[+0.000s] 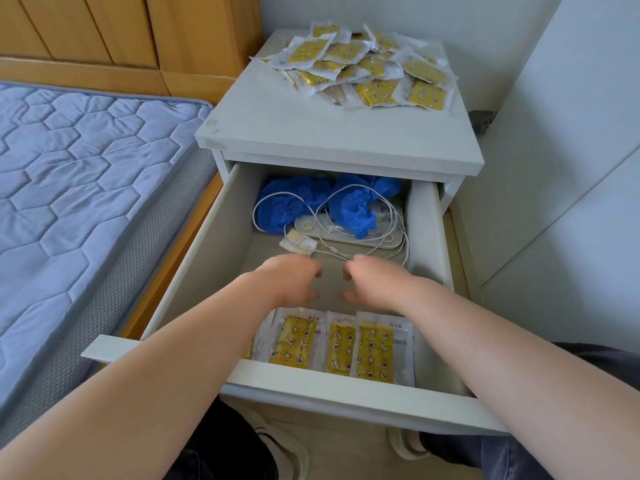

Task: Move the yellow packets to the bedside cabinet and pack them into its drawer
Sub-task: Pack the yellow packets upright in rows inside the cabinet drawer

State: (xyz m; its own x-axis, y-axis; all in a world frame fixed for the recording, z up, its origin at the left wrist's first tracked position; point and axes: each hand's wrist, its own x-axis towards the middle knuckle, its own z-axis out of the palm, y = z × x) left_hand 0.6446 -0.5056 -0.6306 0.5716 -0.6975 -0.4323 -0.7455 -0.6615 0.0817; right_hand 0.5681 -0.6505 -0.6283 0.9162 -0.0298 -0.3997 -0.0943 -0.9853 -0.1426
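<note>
Over the open drawer [346, 391], left hand [294, 282], right hand [375, 284], half-curled, seemingly empty

My left hand [294, 280] and right hand [372, 282] blurred; cannot tell if curled fingers hold anything. My left forearm covers leftmost drawer packet [248, 352], only yellow sliver shows. Print on small label [298, 244] too small to read. Far part of blue bundles [353, 209] hidden under cabinet top [311, 133]. Lower packets in pile [367, 67] buried. Mattress [69, 168] cut off at left edge.
</note>
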